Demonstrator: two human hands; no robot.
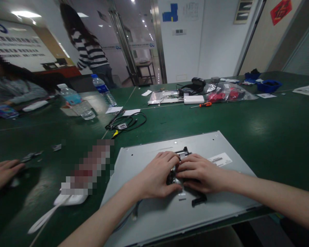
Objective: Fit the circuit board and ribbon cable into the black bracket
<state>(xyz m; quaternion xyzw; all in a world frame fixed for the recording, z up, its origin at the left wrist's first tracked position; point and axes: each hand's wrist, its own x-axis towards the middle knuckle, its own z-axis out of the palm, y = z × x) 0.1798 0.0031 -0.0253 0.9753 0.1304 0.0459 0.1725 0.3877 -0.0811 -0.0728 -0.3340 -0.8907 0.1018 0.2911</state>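
A flat grey metal panel (149,212), like the back of a display, lies in front of me with a white barcode label (220,160) on its right half. Both hands meet over its middle. My left hand (162,175) is closed, its fingers curved around the left side of a small dark part with shiny metal (172,175). From the right, my right hand (199,173) bends its fingers onto the same part, which is mostly hidden. Black plastic pieces (199,200) show below the hands and above them. A thin cable (135,211) lies by my left forearm.
Left of the panel lies a white power strip (72,199), partly blurred out. Another person's hand (5,175) rests at far left. Behind are black cables (128,121), water bottles (103,90), an orange screwdriver (205,104), a plastic bag (229,93) and a blue tray (269,85).
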